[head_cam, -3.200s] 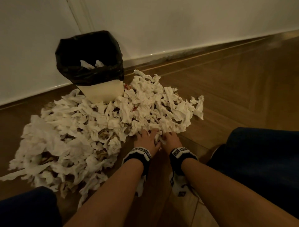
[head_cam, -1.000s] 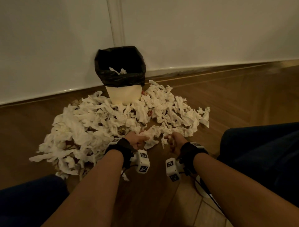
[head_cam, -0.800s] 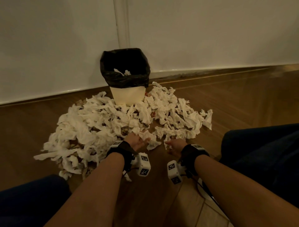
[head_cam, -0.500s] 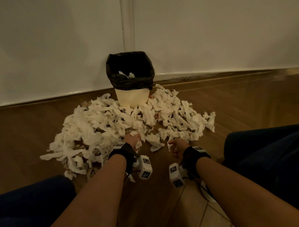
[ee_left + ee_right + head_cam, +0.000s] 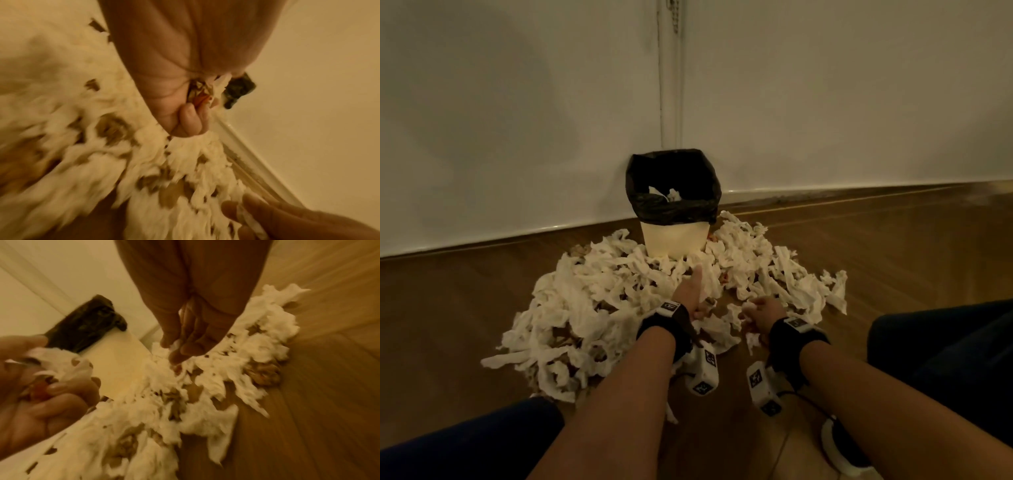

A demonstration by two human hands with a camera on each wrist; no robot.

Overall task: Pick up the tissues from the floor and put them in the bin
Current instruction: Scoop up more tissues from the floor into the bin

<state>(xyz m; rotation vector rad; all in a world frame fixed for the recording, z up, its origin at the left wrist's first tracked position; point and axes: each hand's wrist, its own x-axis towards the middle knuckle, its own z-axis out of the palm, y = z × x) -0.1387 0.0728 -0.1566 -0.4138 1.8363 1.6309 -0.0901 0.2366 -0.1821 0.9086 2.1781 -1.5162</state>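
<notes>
While both forearms are reaching forward from the 6 o'clock edge of the head view, the left hand (image 5: 693,298) is hovering over the near edge of the tissue pile (image 5: 599,308). Its fingers (image 5: 190,120) are curling into the palm around a small wad of tissue with a brownish-orange scrap in it, thumb lying along the top. The right hand (image 5: 762,308) is sitting just to the 3 o'clock side of the left, apart from it, its thumb and fingertips (image 5: 174,356) pinching a small white tissue piece (image 5: 174,344) just above the pile.

The pile is spreading across the wooden floor (image 5: 893,260), wrapping the bin's base from roughly 8 o'clock round to 4 o'clock, with the wider mass lying toward 8 o'clock. The bin (image 5: 674,236) is standing upright against the white wall (image 5: 517,102) at 12 o'clock from the hands, cream-bodied, with a black liner bag (image 5: 674,205) folding over its rim. A few white tissue pieces (image 5: 666,193) are showing inside the liner.

Black wrist straps with white marker-tagged camera blocks (image 5: 703,373) are hanging under each wrist. Dark-clad knees (image 5: 945,349) are framing the view at 4 and 8 o'clock. Both wrist views are coming out blurred.
</notes>
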